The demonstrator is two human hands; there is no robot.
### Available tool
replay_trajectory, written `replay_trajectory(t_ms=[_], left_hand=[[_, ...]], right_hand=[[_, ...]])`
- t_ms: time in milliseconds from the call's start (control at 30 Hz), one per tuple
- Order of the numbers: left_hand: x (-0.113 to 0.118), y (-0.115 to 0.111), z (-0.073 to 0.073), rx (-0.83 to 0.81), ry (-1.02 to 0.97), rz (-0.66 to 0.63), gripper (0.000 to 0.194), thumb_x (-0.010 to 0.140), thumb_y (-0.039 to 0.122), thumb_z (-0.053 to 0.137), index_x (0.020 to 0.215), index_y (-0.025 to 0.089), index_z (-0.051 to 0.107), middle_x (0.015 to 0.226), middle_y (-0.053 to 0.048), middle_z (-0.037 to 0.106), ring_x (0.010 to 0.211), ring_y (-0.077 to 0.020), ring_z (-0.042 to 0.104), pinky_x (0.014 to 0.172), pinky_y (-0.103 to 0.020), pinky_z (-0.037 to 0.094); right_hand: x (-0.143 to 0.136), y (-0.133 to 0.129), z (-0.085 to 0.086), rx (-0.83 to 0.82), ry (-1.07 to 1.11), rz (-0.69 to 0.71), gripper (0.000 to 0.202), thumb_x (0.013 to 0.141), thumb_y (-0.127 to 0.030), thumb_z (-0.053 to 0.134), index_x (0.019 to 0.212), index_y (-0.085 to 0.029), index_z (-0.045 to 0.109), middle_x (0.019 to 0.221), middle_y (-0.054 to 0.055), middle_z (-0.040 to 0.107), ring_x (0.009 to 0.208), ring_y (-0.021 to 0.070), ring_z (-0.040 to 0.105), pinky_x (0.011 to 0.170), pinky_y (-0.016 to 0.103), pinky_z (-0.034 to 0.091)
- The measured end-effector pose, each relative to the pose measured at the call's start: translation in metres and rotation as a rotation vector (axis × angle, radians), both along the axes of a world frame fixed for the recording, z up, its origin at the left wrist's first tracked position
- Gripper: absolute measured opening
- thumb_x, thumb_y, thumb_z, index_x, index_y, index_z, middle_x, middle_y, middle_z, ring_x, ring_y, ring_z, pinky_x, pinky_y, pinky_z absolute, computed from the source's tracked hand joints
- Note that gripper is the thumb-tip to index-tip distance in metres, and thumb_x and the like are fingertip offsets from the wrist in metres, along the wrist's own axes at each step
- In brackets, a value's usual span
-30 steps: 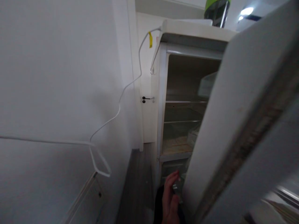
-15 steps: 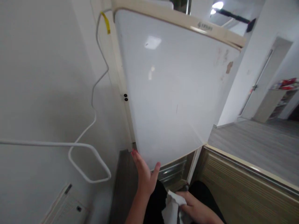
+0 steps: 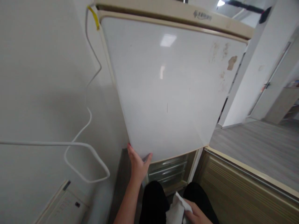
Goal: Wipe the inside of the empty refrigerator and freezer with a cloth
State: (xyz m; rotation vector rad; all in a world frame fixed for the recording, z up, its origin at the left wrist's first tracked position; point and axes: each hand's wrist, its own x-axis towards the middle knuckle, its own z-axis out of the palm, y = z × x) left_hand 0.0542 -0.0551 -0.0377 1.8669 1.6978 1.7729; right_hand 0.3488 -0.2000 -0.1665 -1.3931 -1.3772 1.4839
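The white upper door of a refrigerator fills the middle of the view, with brown stains and a patch near its right edge. My left hand presses on its lower left corner, fingers along the side edge and thumb spread apart near the bottom edge. Low in the view, between my knees, my right hand is closed round a crumpled white cloth. The lower door stands swung out to the right. Behind it the lower compartment shows clear drawer fronts.
A white cord with a yellow tag loops along the wall on the left. A pale box with printing is at the lower left. Grey floor and a room door lie to the right.
The upper door has swung toward the fridge body, with my left hand staying on its lower left corner. My right hand keeps the cloth and sits slightly lower.
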Motion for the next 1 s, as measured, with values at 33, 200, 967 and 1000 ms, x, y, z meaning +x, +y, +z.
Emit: replay_trajectory(t_ms=[33, 200, 967, 1000], left_hand=[[0.0, 0.002, 0.0, 0.021, 0.018, 0.029, 0.126, 0.083, 0.055, 0.076, 0.163, 0.01, -0.011, 0.17, -0.033, 0.004, 0.16, -0.0425, 0.008, 0.128, -0.062, 0.015], [-0.005, 0.008, -0.002, 0.033, 0.089, 0.069, 0.134, 0.078, 0.055, 0.081, 0.162, 0.007, -0.011, 0.168, -0.035, 0.007, 0.159, -0.0452, 0.011, 0.127, -0.065, 0.015], [0.162, -0.109, -0.077, -0.617, 0.087, -0.872, 0.017, 0.101, 0.034, 0.048, 0.095, 0.024, 0.06, 0.097, -0.003, 0.069, 0.096, -0.0217, 0.065, 0.088, -0.035, 0.045], [0.161, -0.107, -0.077, -0.639, 0.049, -0.843, 0.019, 0.101, 0.037, 0.046, 0.097, 0.024, 0.059, 0.095, -0.003, 0.068, 0.093, -0.0214, 0.065, 0.085, -0.034, 0.045]], right_hand=[[-0.001, 0.001, -0.007, -0.038, 0.07, -0.045, 0.093, 0.066, -0.082, 0.076, 0.13, -0.015, 0.075, 0.143, 0.017, 0.063, 0.141, 0.0404, 0.049, 0.126, 0.053, 0.025], [-0.008, 0.008, -0.03, -0.37, 0.731, -0.323, 0.072, 0.051, -0.079, 0.086, 0.093, -0.02, 0.084, 0.107, 0.012, 0.079, 0.118, 0.0361, 0.069, 0.115, 0.049, 0.044], [0.017, -0.018, -0.028, -0.045, 0.62, -0.517, 0.069, 0.072, -0.068, 0.081, 0.113, -0.013, 0.075, 0.116, 0.012, 0.075, 0.119, 0.0299, 0.065, 0.11, 0.039, 0.045], [0.017, -0.017, -0.028, -0.028, 0.573, -0.493, 0.067, 0.075, -0.065, 0.08, 0.117, -0.014, 0.073, 0.116, 0.011, 0.074, 0.119, 0.0299, 0.065, 0.109, 0.04, 0.045]])
